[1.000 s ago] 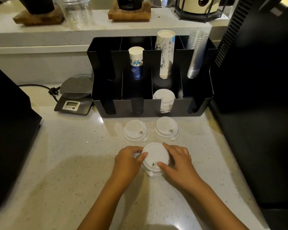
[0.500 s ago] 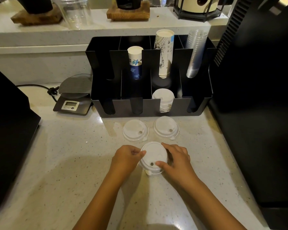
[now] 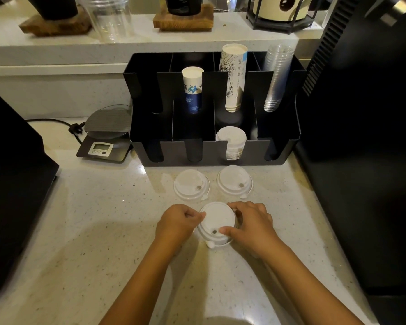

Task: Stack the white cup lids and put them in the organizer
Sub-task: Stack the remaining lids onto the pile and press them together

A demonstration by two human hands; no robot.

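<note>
Both hands have hardly moved. The left hand point(image 3: 177, 222) and right hand point(image 3: 251, 225) still pinch the small stack of lids point(image 3: 217, 225) from each side, near the middle of the bench point(image 3: 92, 231). Two lids point(image 3: 191, 184) still wait by the organizer point(image 3: 211, 151), so stacking is not done.

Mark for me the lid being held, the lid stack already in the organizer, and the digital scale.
held lid point(image 3: 217, 219): head view, on its flat top.
lid stack in the organizer point(image 3: 231, 137): head view, on the top lid.
digital scale point(image 3: 108, 121): head view, on its weighing platform.
</note>
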